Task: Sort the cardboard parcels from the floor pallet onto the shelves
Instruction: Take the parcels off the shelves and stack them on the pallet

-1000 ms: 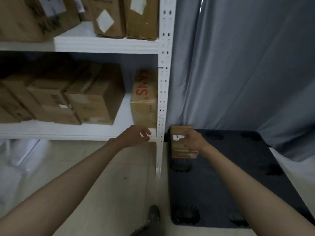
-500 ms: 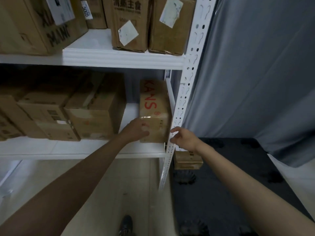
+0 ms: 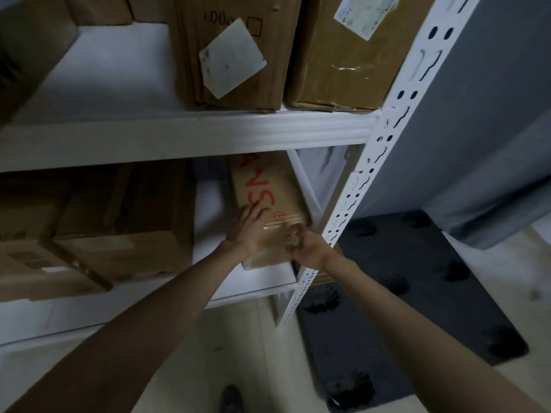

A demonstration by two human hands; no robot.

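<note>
Left hand [image 3: 249, 231] flat and spread on the top left of the red-lettered parcel [image 3: 269, 204], fingers straight, pressing rather than gripping. Right hand [image 3: 302, 244] curled at the parcel's near right corner, fingers hooked over the edge there; exactly how much cardboard sits inside that curl is hard to tell through the blur. Parcel lying on the lower shelf [image 3: 262, 278] at its right end, near end just at the front edge, long axis running straight back from both hands toward the rear. So the push, by the look of it, goes forward along that axis, with both hands at the near end and about equally close.

Tight on the right: the white perforated upright [image 3: 351, 201] stands just beside the parcel's right flank and the right wrist, and a slanted brace [image 3: 304, 186] runs behind it. Likely snag there if the parcel skews. On the left a bare strip of shelf, then a big brown box [image 3: 119, 242], near but apart. Upper shelf [image 3: 185, 126] overhead, carrying a labelled box [image 3: 229, 52] and another box [image 3: 346, 52]. Black floor pallet [image 3: 417, 278] down right, past the upright; a sliver of cardboard shows right behind the post. A shoe [image 3: 231, 399] at the bottom edge.
</note>
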